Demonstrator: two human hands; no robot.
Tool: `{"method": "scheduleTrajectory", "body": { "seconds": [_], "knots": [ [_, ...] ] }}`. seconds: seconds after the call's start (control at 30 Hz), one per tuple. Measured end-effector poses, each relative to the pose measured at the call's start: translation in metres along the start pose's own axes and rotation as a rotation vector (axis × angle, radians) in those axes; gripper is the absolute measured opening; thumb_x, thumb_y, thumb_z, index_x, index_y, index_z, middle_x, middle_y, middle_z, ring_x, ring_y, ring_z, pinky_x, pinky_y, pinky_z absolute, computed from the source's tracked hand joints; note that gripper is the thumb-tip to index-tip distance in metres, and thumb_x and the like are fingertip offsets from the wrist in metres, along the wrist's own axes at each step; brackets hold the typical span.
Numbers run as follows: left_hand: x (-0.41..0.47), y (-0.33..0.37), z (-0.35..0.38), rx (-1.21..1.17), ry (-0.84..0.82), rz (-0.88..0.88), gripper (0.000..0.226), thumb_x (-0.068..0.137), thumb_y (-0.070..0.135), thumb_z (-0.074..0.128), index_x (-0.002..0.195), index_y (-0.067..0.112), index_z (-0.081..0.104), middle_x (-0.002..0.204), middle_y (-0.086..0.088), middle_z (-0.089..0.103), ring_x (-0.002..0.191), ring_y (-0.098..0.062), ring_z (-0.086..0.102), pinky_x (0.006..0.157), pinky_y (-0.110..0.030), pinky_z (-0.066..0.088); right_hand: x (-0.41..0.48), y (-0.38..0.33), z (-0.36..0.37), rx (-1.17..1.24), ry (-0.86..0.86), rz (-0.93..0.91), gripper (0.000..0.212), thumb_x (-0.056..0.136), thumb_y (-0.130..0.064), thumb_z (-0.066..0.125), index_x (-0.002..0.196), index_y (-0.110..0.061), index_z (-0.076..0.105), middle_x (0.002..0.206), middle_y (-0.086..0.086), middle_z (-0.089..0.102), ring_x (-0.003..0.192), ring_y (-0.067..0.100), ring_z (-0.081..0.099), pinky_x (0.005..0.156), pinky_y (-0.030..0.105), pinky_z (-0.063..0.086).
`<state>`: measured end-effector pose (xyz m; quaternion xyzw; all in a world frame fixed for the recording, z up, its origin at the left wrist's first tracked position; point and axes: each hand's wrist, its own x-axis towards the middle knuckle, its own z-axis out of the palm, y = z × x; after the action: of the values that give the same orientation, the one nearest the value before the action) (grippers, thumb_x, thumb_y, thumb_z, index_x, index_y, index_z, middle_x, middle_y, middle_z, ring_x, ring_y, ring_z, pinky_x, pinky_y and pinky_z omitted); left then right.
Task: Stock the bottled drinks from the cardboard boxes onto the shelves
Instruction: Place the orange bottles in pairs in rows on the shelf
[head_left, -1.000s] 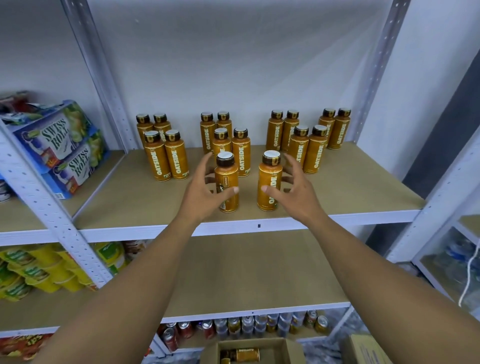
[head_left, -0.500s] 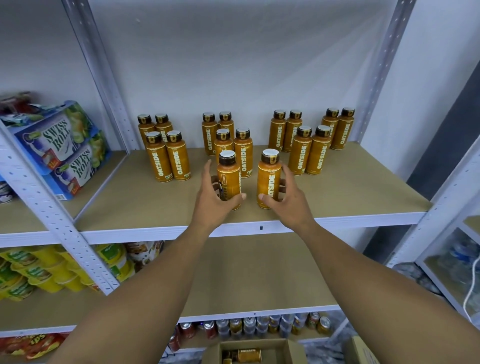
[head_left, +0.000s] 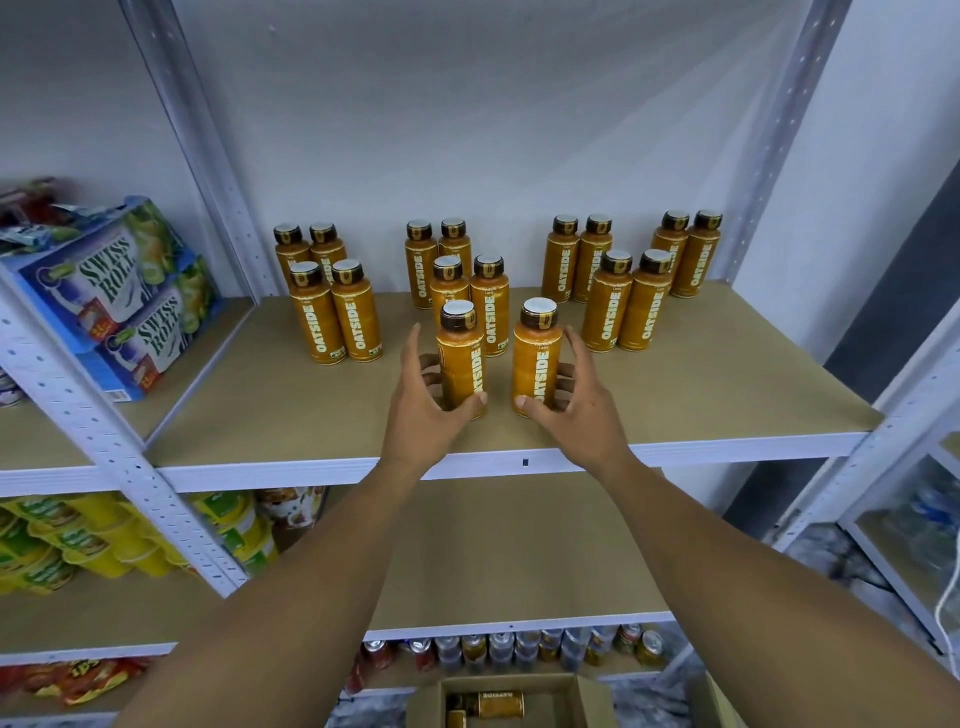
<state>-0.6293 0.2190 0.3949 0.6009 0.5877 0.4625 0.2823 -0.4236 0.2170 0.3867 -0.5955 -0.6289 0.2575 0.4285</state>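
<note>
Hands have been dropped lower and closed in since a second ago. The left hand (head_left: 426, 410) is now curled round the base of the left front bottle (head_left: 461, 364), and the right hand (head_left: 576, 410) round the right front bottle (head_left: 537, 364). Before, the fingers were splayed wide and the bottles barely touched.

The bottles (head_left: 358, 322) wear smooth, glossy orange sleeves, the shelf board (head_left: 701, 374) looks matt brown wood, its uprights (head_left: 787, 130) white-painted perforated metal, the box (head_left: 592, 701) dull cardboard.
</note>
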Motion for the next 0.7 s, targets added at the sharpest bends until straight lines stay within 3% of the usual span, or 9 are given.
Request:
{"method": "scheduleTrajectory", "body": {
  "seconds": [0.13, 0.33, 0.7],
  "knots": [
    [-0.0017, -0.0020, 0.0020, 0.038, 0.023, 0.019, 0.113, 0.080, 0.037, 0.087, 0.159, 0.043, 0.006, 0.149, 0.001, 0.050, 0.128, -0.019, 0.055, 0.102, -0.046, 0.054, -0.0004, 0.0036, -0.0014, 0.027, 0.023, 0.003, 0.099, 0.086, -0.041, 0.080, 0.159, -0.040, 0.012, 0.152, 0.001, 0.049, 0.127, 0.018, 0.058, 0.097, 0.030, 0.048],
    [-0.0034, -0.0042, 0.0015, 0.005, -0.040, 0.044, 0.109, 0.085, 0.027, 0.083, 0.160, 0.042, 0.005, 0.152, 0.000, 0.052, 0.133, -0.018, 0.055, 0.108, -0.047, 0.051, -0.0023, 0.0058, -0.0020, 0.021, 0.014, -0.036, 0.087, 0.088, -0.038, 0.078, 0.156, -0.038, 0.024, 0.149, 0.000, 0.053, 0.126, 0.018, 0.059, 0.099, 0.031, 0.051],
    [-0.0044, -0.0020, -0.0009, -0.037, -0.181, 0.074, 0.108, 0.087, 0.026, 0.082, 0.160, 0.044, 0.003, 0.159, -0.001, 0.045, 0.138, -0.021, 0.052, 0.110, -0.046, 0.048, -0.0022, 0.0060, -0.0008, 0.019, -0.025, -0.073, 0.087, 0.085, -0.040, 0.080, 0.155, -0.036, 0.028, 0.147, 0.000, 0.055, 0.123, 0.014, 0.059, 0.098, 0.030, 0.053]
  ]
}}
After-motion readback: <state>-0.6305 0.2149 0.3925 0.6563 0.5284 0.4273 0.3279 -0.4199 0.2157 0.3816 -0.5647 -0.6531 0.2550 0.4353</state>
